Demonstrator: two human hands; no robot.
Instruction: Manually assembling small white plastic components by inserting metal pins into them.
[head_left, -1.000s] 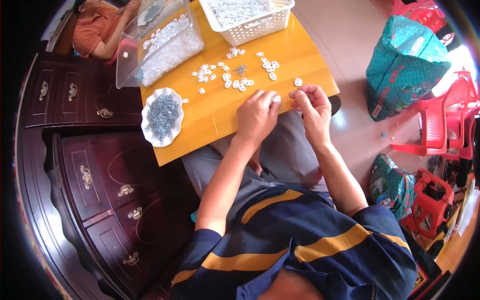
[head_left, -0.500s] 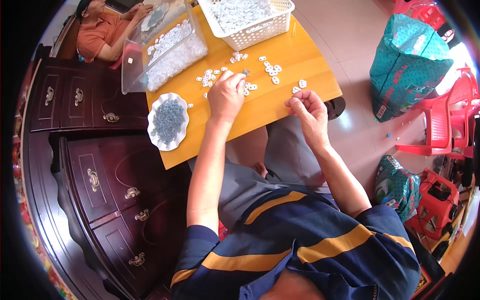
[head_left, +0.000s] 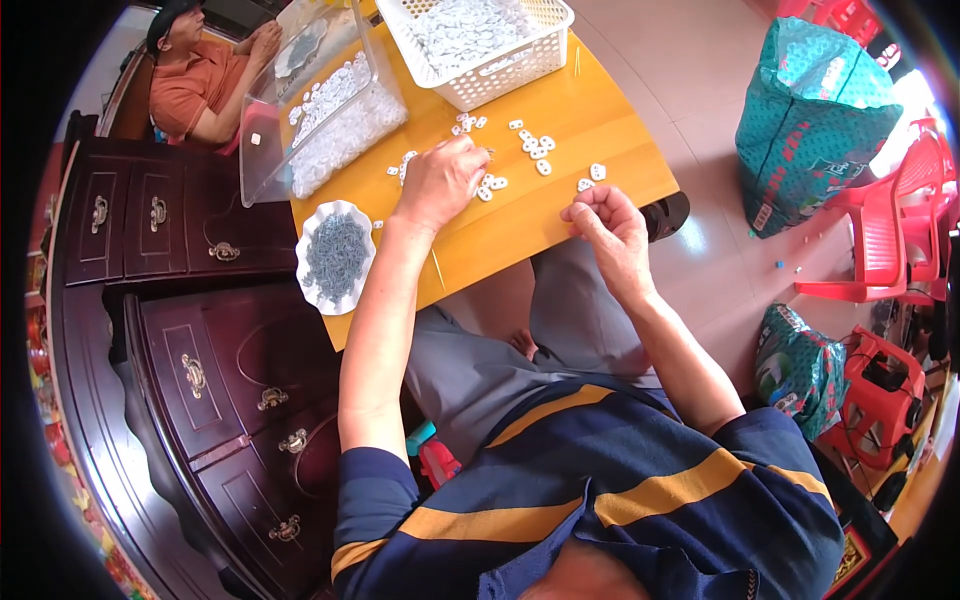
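Observation:
My left hand (head_left: 440, 184) is over the table among small white oval plastic pieces with holes (head_left: 487, 186). Its fingers are curled together, and what they hold, if anything, is hidden. By its fingertips lies a little bunch of grey screw-like bits (head_left: 489, 156), partly covered. At the table's right front edge, my right hand (head_left: 612, 230) is closed in a pinch; anything in it is too small to make out. Just beyond it lie two more white pieces (head_left: 597, 172). Further white pieces (head_left: 536, 145) form a loose group between the hands.
A white scalloped dish (head_left: 303, 262) full of grey screw-like bits stands left on the yellow table (head_left: 540, 225). Behind are a clear bin (head_left: 262, 172) and a white basket (head_left: 470, 92) of white parts. Dark drawers (head_left: 190, 370) adjoin left; another person (head_left: 205, 90) sits beyond.
My left hand has shifted slightly left and turned, its fingers now lower over the white pieces. The view has shifted slightly. My right hand keeps its pinch in nearly the same place.

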